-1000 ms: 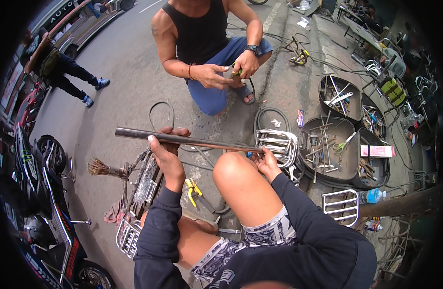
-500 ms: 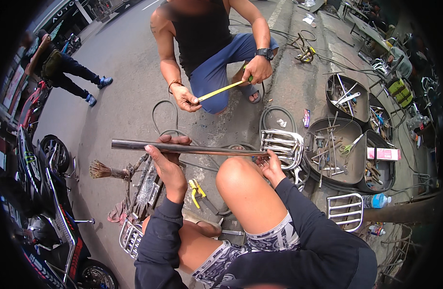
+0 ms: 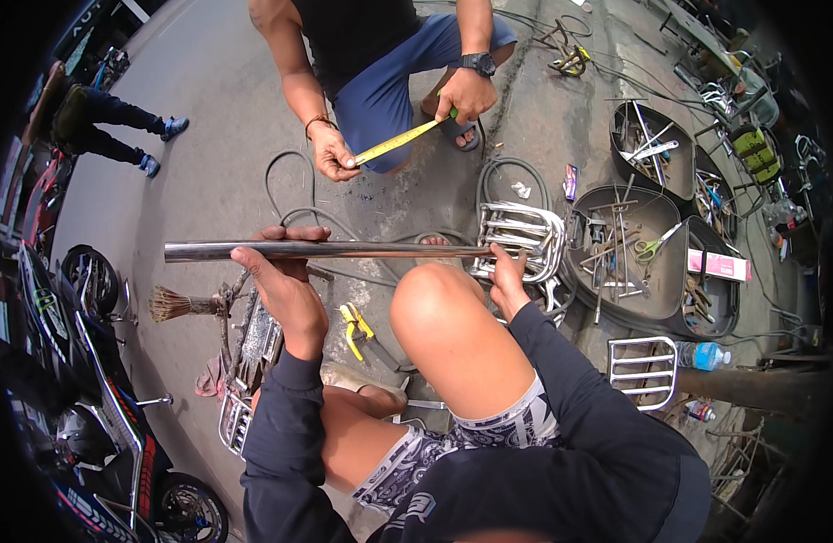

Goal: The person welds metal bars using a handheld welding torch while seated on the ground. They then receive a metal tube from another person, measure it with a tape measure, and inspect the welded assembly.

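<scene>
A long shiny metal tube (image 3: 362,251) lies level across the view above my raised knee. My left hand (image 3: 285,285) grips it near its left end, thumb in front and fingers behind. At the other end, my right hand (image 3: 507,282) pinches the tube between thumb and fingers. Facing me, a crouching person in a black top and blue shorts holds a yellow tape measure (image 3: 400,143) stretched between both hands, apart from my tube. Below the tube, a yellow-handled welding clamp (image 3: 355,330) rests on the ground.
Black trays (image 3: 579,281) of tools stand at the right, with scissors (image 3: 656,242) in one. Chromed racks (image 3: 520,242) sit beside them; another rack (image 3: 644,373) lies near a water bottle (image 3: 706,356). Cables (image 3: 294,217) loop across the ground. A motorcycle (image 3: 109,398) and a brush (image 3: 183,304) are left.
The tube and both my hands have shifted left and slightly up in the view. Most surroundings have shifted too, as the head view moved. My grip on the tube stays the same.
</scene>
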`<control>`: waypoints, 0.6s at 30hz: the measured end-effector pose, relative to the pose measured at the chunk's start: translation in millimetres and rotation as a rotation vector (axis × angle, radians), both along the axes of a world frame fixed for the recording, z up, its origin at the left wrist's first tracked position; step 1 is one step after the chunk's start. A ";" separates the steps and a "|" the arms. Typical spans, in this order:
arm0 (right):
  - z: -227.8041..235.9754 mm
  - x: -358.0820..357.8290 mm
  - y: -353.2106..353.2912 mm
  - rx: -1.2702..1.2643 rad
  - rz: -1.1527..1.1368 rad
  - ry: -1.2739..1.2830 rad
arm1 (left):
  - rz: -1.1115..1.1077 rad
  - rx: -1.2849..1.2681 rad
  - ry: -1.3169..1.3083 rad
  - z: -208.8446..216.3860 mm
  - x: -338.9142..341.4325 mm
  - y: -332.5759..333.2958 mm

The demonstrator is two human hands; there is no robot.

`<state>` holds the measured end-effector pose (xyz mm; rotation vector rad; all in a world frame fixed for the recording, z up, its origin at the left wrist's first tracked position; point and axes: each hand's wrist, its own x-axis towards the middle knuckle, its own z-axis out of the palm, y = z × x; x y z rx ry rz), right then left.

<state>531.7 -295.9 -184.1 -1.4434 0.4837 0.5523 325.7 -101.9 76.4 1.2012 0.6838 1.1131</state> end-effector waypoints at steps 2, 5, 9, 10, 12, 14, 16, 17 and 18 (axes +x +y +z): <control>4.8 -1.0 -1.5 -0.153 0.052 -0.141 | 0.005 0.002 -0.003 0.9 0.7 -0.6; 13.9 1.4 -0.7 -0.295 0.148 -0.360 | 0.006 0.001 0.007 1.8 0.9 -1.7; 25.5 3.3 6.6 -0.022 0.193 -0.499 | -0.008 0.008 0.000 1.1 -0.8 -3.0; 27.7 2.0 8.2 -0.024 0.226 -0.510 | -0.010 0.012 -0.001 0.8 -1.4 -3.1; 30.9 -0.9 10.5 0.007 0.285 -0.516 | -0.014 0.020 -0.002 -0.1 -2.8 -3.3; 32.6 -3.7 11.6 -0.033 0.316 -0.569 | -0.025 0.028 -0.011 -0.8 -3.9 -3.4; 33.0 -4.8 10.6 -0.037 0.344 -0.563 | -0.042 0.013 -0.030 -0.9 -4.8 -4.1; 32.9 -4.7 10.3 -0.041 0.349 -0.589 | -0.042 -0.009 -0.048 -0.7 -5.1 -4.8; 32.6 -4.5 9.8 -0.040 0.351 -0.596 | -0.046 0.014 -0.034 -0.4 -5.3 -5.5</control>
